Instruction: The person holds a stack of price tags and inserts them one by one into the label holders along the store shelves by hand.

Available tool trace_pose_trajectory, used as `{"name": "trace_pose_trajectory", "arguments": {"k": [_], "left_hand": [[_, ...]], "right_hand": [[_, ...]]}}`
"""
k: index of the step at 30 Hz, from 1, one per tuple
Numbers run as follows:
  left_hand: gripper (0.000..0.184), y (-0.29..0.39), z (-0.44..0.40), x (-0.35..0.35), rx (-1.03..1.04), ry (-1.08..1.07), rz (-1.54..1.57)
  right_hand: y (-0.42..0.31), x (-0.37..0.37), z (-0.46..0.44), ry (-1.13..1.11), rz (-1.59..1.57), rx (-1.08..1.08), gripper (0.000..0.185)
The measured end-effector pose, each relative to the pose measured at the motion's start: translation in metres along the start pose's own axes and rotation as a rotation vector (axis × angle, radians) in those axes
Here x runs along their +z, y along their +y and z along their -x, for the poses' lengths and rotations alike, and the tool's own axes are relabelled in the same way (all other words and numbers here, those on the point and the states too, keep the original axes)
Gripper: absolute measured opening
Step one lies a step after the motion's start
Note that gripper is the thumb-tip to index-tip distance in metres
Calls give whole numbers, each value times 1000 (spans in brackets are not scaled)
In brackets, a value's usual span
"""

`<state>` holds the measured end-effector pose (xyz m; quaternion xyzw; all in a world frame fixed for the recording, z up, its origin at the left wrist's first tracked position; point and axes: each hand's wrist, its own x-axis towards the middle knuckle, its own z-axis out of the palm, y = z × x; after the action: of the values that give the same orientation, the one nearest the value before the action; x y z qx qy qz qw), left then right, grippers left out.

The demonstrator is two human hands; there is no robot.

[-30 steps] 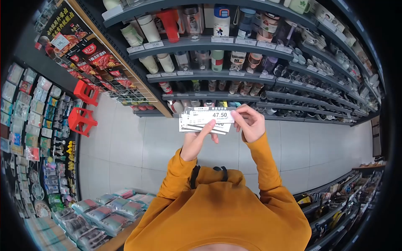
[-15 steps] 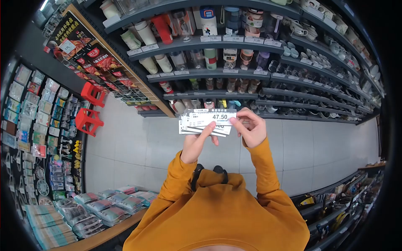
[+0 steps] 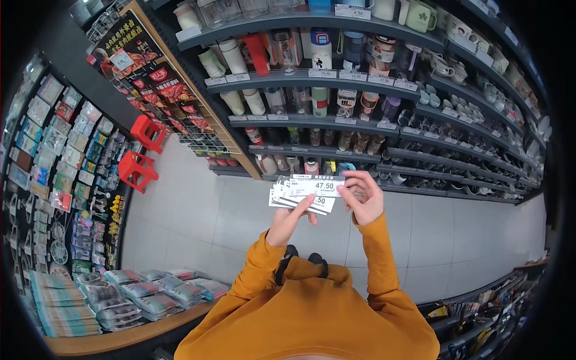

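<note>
A fanned stack of white price tags (image 3: 300,203) is held in front of my body, in the middle of the head view. My left hand (image 3: 287,223) grips the stack from below, its thumb pressed on the front. The top price tag (image 3: 315,187) reads 47.50, and my right hand (image 3: 365,197) pinches its right end between thumb and fingers. Part of another price, ending in .50, shows on a tag beneath. The left fingers are mostly hidden behind the stack.
Shelves (image 3: 264,75) of cups, bottles and flasks with price labels stand ahead. Two red stools (image 3: 139,171) are on the floor at left, near a rack of hanging goods (image 3: 48,156). Packaged goods (image 3: 150,294) lie on a ledge at lower left; another shelf (image 3: 480,306) is at lower right.
The view has tilted up, so more of the upper shelf shows. My hands and the tags appear slightly lower and further right, and the lower tag's price is more exposed.
</note>
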<state>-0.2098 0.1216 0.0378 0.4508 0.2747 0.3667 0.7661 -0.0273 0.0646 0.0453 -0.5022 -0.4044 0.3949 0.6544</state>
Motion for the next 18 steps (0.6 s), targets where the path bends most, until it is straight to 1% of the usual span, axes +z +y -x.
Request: {"name": "trace_pose_trajectory", "arguments": {"k": [2, 6, 9, 18], "left_hand": [[21, 4, -1, -2, -14, -3, 22], [22, 12, 0, -6, 10, -14, 16], [23, 17, -2, -9, 52, -22, 4], [22, 26, -3, -28, 59, -21, 21]], "right_hand": [[-8, 6, -2, -9, 15, -10, 28], [-12, 11, -8, -34, 86, -50, 31], [-15, 16, -9, -63, 76, -54, 30], [-15, 41, -19, -151, 143, -86, 38]]}}
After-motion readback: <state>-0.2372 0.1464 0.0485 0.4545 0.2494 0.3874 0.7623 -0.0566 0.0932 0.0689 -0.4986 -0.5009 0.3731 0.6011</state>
